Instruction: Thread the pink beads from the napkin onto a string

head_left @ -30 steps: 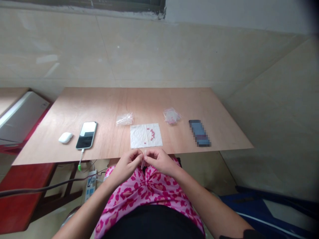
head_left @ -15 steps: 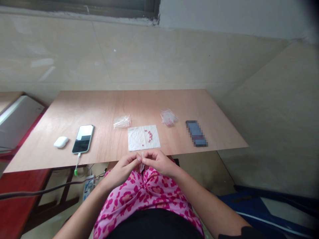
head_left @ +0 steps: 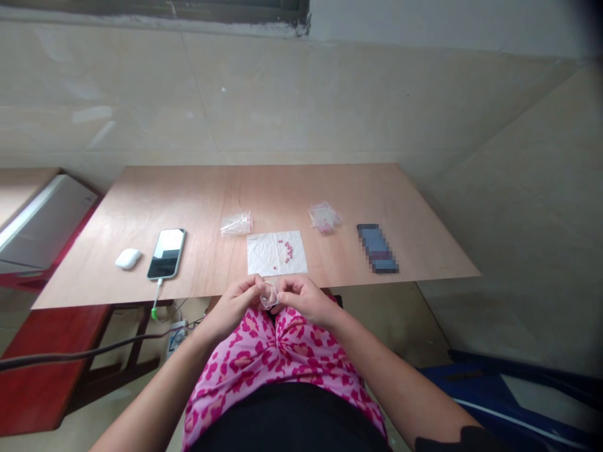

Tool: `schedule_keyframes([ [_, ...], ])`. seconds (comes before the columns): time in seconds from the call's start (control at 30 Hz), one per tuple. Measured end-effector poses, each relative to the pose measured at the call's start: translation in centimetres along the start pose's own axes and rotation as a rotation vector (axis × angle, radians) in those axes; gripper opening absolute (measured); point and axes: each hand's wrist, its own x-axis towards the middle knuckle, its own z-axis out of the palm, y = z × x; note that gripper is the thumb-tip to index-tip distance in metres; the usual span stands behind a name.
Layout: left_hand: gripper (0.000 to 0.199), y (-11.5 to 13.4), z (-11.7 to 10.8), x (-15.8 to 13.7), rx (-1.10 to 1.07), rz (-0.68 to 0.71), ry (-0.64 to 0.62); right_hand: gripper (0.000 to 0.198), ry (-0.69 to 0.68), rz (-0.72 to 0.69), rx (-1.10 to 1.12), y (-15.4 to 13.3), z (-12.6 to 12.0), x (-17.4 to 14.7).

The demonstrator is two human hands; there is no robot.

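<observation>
Between my two hands is a small clear plastic bag (head_left: 269, 296), just off the table's front edge and above my lap. My left hand (head_left: 244, 297) pinches its left side, and the fingers of my right hand (head_left: 301, 297) pinch its right side. The bag's mouth looks spread between them; whether anything lies inside I cannot tell. Just beyond my hands, a white paper napkin (head_left: 261, 254) lies flat with several small red beads (head_left: 289, 251) on it, most in a curved cluster.
Behind the napkin on the table (head_left: 188, 188) lie a stack of clear bags (head_left: 237, 224) and a pile of bags with pinkish contents (head_left: 325, 218). A charging phone (head_left: 166, 253) and white earbud case (head_left: 128, 258) sit left; a dark phone (head_left: 377, 248) sits right.
The bag, narrow and held closed between my fingertips before, is now spread wider. My hands have drawn slightly apart. The whole view has shifted a little.
</observation>
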Motion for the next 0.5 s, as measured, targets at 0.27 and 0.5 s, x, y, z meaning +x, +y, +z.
schedule_keyframes([
  [0.27,0.036,1.3,-0.2,-0.7,0.485,0.289,0.069,0.028,0.034,-0.030,-0.104,0.1,0.0,0.0],
  [0.5,0.067,0.8,0.5,-0.4,0.638,0.329,-0.026,0.028,0.084,-0.036,-0.016,-0.5,-0.4,-0.1],
])
